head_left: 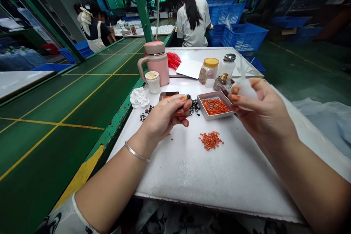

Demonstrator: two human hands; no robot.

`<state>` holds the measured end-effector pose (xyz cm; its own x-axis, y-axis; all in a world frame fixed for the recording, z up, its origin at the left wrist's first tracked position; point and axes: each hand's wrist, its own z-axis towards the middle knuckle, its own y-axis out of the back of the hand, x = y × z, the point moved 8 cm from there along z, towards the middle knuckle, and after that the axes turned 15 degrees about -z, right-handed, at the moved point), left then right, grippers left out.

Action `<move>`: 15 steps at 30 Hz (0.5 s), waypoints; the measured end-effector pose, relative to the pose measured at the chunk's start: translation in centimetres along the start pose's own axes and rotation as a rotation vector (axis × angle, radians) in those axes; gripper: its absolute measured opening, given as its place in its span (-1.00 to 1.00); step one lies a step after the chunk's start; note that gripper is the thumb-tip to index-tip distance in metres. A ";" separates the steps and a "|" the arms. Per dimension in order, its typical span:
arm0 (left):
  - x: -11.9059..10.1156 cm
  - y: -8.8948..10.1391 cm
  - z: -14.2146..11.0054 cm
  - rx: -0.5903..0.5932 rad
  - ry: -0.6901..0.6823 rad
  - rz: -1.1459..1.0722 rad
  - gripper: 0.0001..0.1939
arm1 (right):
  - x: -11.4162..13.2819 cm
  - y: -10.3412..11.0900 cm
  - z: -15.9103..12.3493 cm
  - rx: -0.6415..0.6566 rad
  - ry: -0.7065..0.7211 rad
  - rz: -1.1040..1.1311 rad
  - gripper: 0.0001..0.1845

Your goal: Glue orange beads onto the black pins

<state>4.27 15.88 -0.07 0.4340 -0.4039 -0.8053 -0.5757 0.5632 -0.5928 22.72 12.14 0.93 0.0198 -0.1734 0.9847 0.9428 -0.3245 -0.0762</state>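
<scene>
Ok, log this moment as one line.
left hand: pinching small black piece | right hand: gripping translucent white bottle | table: loose orange pieces, open box with more

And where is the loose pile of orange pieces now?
In the head view, the orange pile lies on the white tabletop, right of centre, nearer than the grey box.

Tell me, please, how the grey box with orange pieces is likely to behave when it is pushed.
The grey box would probably slide rather than tip, being low and wide. The orange pieces inside look small and loose, so they may shift with a jolt. Its straight, flat sides suggest it is unlikely to roll.
</scene>
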 end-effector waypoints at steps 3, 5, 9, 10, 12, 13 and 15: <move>-1.0 0.6 0.1 -0.052 -0.052 -0.035 -0.82 | -0.8 -1.7 -0.3 0.211 0.010 -0.373 -0.74; -1.6 1.1 0.1 -0.091 -0.091 -0.059 -0.84 | -1.2 -3.3 -0.9 0.385 0.102 -0.683 -0.87; -3.0 1.8 -0.1 -0.128 -0.204 -0.110 -0.87 | -2.4 -5.4 -2.4 0.569 0.278 -1.281 -0.89; -3.3 1.9 -0.1 -0.135 -0.231 -0.122 -0.87 | -2.9 -5.6 -2.6 0.591 0.266 -1.390 -0.87; -3.7 2.1 -0.2 -0.156 -0.267 -0.139 -0.87 | -3.6 -5.7 -2.8 0.607 0.211 -1.529 -0.84; -3.8 2.2 -0.3 -0.165 -0.275 -0.145 -0.86 | -3.8 -5.7 -2.9 0.599 0.192 -1.575 -0.84; -3.9 2.4 -0.3 -0.177 -0.283 -0.146 -0.86 | -3.9 -5.8 -2.9 0.570 0.179 -1.648 -0.84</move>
<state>1.00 18.59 1.65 0.6812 -0.2414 -0.6912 -0.5936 0.3705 -0.7144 16.23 11.97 -2.93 -0.9894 -0.1321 -0.0608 -0.0718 0.0797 0.9942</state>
